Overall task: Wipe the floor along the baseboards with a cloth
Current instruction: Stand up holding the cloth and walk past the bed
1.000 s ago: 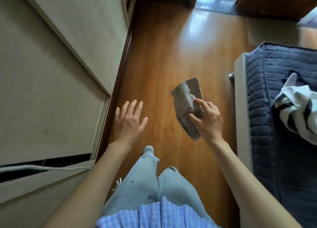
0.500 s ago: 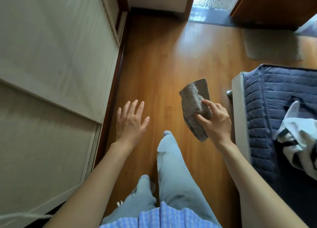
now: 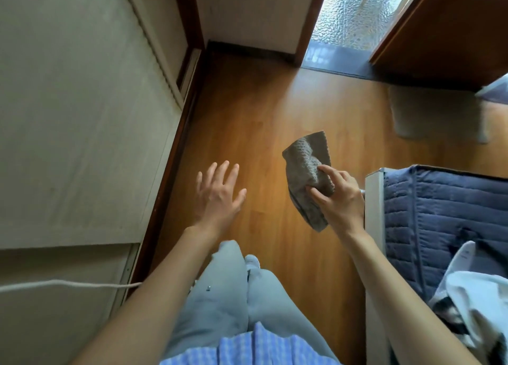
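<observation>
My right hand (image 3: 339, 197) pinches a grey knitted cloth (image 3: 306, 166) in the air above the wooden floor (image 3: 261, 122), near the bed's corner. The cloth hangs folded, well above the boards. My left hand (image 3: 218, 193) is held out flat with its fingers spread and nothing in it, over the floor close to the dark brown baseboard (image 3: 170, 166). That baseboard runs along the left wall's foot to the far corner, where a second dark baseboard (image 3: 247, 50) crosses below the end wall.
A bed with a blue quilt (image 3: 439, 219) and a white frame (image 3: 372, 208) stands at the right, with striped clothing (image 3: 475, 301) on it. Beige sliding panels (image 3: 82, 117) line the left. A white cord (image 3: 60, 283) crosses them. A grey mat (image 3: 437, 114) lies by the frosted-glass door (image 3: 354, 15).
I have stepped forward along the floor, so the far corner and the door are closer. Both hands keep their pose, the right still holding the cloth.
</observation>
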